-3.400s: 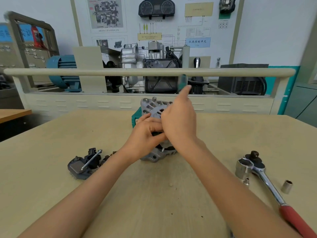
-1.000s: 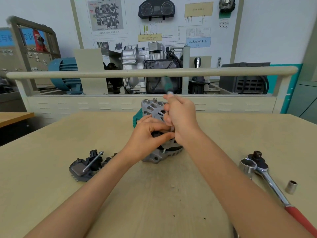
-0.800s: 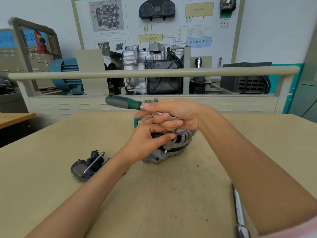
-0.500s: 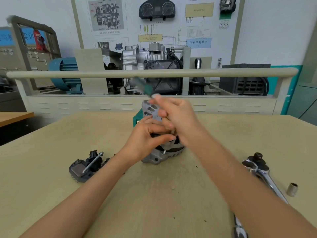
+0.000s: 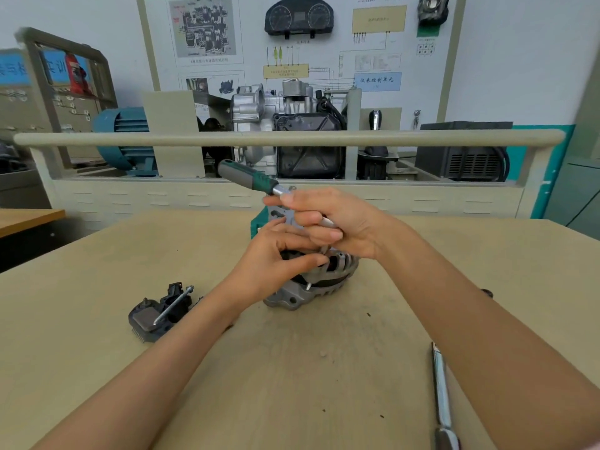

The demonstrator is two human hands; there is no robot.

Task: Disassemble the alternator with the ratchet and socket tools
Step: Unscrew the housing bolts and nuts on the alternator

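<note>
we have the alternator (image 5: 319, 280) standing on the surface (image 5: 97, 319) at the centre of view, propped on edge, not lying flat. our left hand (image 5: 276, 258) steadies it with fingers curled on the housing, and our right hand (image 5: 334, 225) has its grip clenched around the shaft of a green-handled screwdriver (image 5: 250, 177), whose handle points toward 10 o'clock. the tip is hidden behind our fingers, so we cannot tell where it bears. if we lever hard, we judge the blade could slip and jab the left hand, or the alternator could tip over. the ratchet handle (image 5: 440, 391) lies at 5 o'clock, and a removed black part (image 5: 156, 315) at 8 o'clock.
</note>
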